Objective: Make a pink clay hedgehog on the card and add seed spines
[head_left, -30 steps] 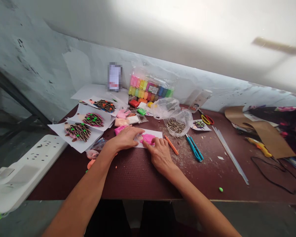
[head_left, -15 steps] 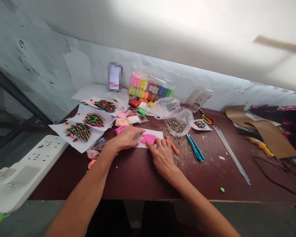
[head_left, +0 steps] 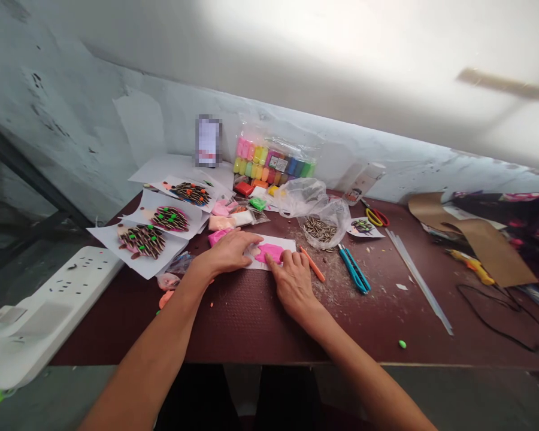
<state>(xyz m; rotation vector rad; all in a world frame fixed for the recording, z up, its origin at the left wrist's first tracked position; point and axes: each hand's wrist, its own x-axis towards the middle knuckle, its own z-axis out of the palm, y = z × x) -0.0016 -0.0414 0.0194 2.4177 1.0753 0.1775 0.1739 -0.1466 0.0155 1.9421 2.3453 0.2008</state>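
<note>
A flat patch of pink clay [head_left: 269, 251] lies on a small white card [head_left: 288, 244] on the dark red table. My left hand [head_left: 233, 250] rests on the card's left side, thumb and fingers apart, holding nothing. With its index finger stretched onto the pink clay, my right hand [head_left: 293, 276] lies at the card's lower right edge, its other fingers bent and nothing in it. Just right of the card is an orange stick [head_left: 312, 264]. Behind my left hand sits a bright pink lump [head_left: 218, 237].
Left are papers with spiky hedgehog shapes [head_left: 142, 240] and a power strip [head_left: 49, 311]. Behind stand clay packs [head_left: 273, 166] and a phone [head_left: 208, 140]. Rightward lie a seed bag [head_left: 321, 230], blue cutter [head_left: 354, 269], scissors [head_left: 376, 216], clear sticks [head_left: 420, 281] and glue gun [head_left: 471, 266].
My right index finger has shifted slightly left and up on the pink clay. My left hand has stayed in place. The whole view has moved very slightly.
</note>
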